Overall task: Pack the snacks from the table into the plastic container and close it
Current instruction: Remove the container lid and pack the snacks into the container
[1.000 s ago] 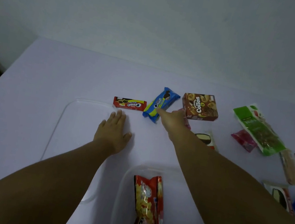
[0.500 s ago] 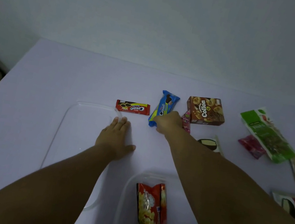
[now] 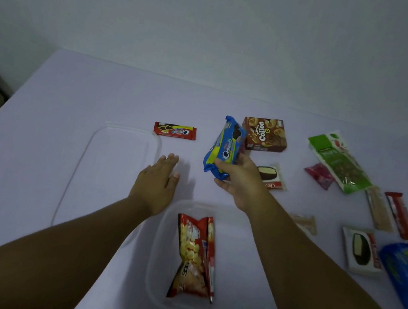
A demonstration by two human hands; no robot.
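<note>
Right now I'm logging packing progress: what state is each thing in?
Plastic container: open, holding one red snack bag.
Lid: off, flat on the table beside the container.
Blue cookie pack: lifted, in the right hand grip.
Left hand: flat, fingers straight.
Small red pack: unpacked, on table.
Brown box: unpacked, on table.

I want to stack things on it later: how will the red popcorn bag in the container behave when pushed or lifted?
The red popcorn bag looks creased and pinched at its middle, so it probably flexes rather than holding shape. Its glossy film may slide easily on the plastic container. Likely light for its size and crushable.
</note>
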